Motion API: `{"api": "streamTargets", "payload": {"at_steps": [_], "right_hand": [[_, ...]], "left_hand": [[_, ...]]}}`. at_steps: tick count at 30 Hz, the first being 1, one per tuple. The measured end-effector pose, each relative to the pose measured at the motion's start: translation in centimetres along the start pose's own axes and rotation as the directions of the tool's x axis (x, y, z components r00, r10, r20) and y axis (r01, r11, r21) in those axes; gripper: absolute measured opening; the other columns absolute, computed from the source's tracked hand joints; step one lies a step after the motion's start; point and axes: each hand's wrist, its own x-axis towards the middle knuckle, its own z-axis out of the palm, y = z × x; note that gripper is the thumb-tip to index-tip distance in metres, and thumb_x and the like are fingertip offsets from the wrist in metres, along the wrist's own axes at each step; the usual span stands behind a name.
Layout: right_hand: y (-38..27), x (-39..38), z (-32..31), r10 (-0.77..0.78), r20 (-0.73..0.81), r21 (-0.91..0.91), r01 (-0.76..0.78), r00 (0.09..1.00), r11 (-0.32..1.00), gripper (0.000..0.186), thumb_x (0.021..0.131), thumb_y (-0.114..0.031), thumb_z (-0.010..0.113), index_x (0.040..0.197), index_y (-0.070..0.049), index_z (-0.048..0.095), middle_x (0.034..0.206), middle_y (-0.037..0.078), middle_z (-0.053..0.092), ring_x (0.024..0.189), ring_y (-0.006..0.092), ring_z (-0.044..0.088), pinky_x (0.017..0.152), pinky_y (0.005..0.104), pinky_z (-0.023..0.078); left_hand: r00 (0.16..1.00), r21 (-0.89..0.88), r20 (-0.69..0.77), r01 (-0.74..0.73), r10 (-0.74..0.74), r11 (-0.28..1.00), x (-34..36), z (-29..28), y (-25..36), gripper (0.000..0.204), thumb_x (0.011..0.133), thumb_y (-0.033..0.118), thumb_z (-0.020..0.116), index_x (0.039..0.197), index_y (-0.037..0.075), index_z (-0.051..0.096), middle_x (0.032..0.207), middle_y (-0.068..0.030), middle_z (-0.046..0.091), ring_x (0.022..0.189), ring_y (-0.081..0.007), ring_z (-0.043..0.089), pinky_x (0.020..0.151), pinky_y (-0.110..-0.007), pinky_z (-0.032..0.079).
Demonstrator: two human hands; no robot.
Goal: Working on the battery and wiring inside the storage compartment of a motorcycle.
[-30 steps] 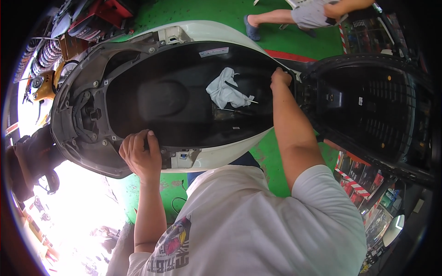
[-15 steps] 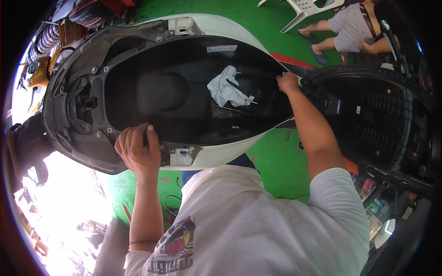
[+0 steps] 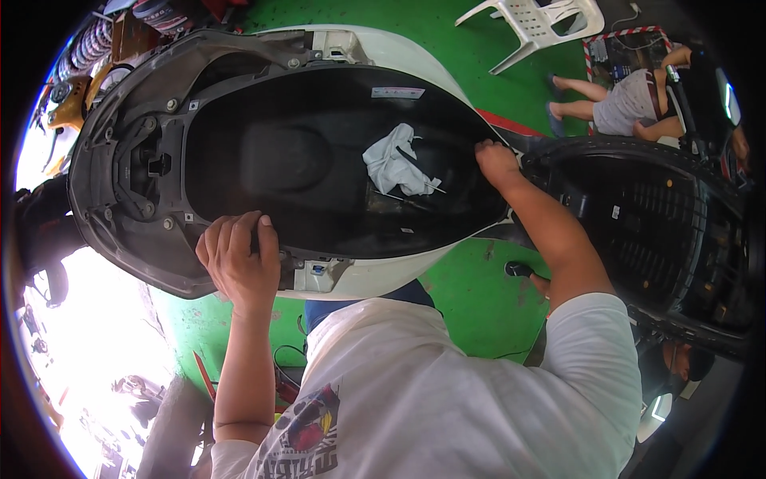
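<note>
A white scooter [image 3: 399, 49] lies across the view with its seat [image 3: 638, 215] raised at the right. Its black underseat storage bin [image 3: 227, 160] takes up the middle. Inside the bin are a crumpled pale rag [image 3: 391, 164] and a dark thin tool, partly covered by the rag. My left hand [image 3: 239, 259] is closed over the bin's near rim toward the left, fingers bent over the edge. At the bin's right end, near the seat hinge, my right hand [image 3: 499, 166] is closed on the rim; its fingertips are partly hidden.
Grey trim with bolts [image 3: 171, 104] surrounds the bin's left end. A white plastic chair [image 3: 542, 28] stands beyond on the green floor [image 3: 455, 275]. One person in shorts [image 3: 626, 108] is at the far right; another person's head [image 3: 688, 361] shows below the seat.
The view has shifted slightly. Both hands keep their places on the rim. A second person's head and foot have come into view at the right, and the person in shorts appears further right.
</note>
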Motion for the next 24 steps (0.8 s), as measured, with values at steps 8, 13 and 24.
{"api": "streamTargets", "payload": {"at_steps": [8, 13, 24], "right_hand": [[-2.4, -0.1, 3.6, 0.566, -0.207, 0.606, -0.349, 0.798, 0.714, 0.036, 0.09, -0.026, 0.061, 0.11, 0.003, 0.066, 0.102, 0.025, 0.066, 0.091, 0.0455, 0.065, 0.087, 0.0485, 0.053], [-5.7, 2.1, 5.8, 0.954, 0.262, 0.93, -0.3, 0.143, -0.211, 0.043, 0.085, -0.028, 0.068, 0.114, 0.004, 0.065, 0.099, 0.026, 0.07, 0.099, 0.0385, 0.067, 0.089, 0.0453, 0.052], [-8.9, 3.6, 4.2, 0.989, -0.118, 0.983, -0.153, -0.092, 0.103, 0.033, 0.091, -0.018, 0.063, 0.116, 0.004, 0.062, 0.112, 0.025, 0.064, 0.104, 0.0403, 0.063, 0.091, 0.0446, 0.051]], "left_hand": [[0.999, -0.005, 0.001, -0.042, 0.042, 0.999, -0.1, 0.0, 0.3, 0.01, 0.085, 0.017, 0.068, 0.09, 0.01, 0.07, 0.087, -0.0029, 0.068, 0.096, -0.023, 0.061, 0.092, -0.039, 0.04], [0.998, 0.004, 0.02, -0.066, 0.066, 0.998, -0.2, 0.2, 0.4, 0.01, 0.086, 0.016, 0.067, 0.089, 0.008, 0.07, 0.086, -0.0041, 0.068, 0.093, -0.0246, 0.062, 0.091, -0.04, 0.04], [0.99, -0.031, 0.033, -0.134, 0.135, 0.99, -0.7, 0.4, 0.5, 0.009, 0.088, 0.014, 0.065, 0.082, 0.007, 0.066, 0.081, -0.0033, 0.065, 0.088, -0.0238, 0.059, 0.087, -0.04, 0.04]]}}
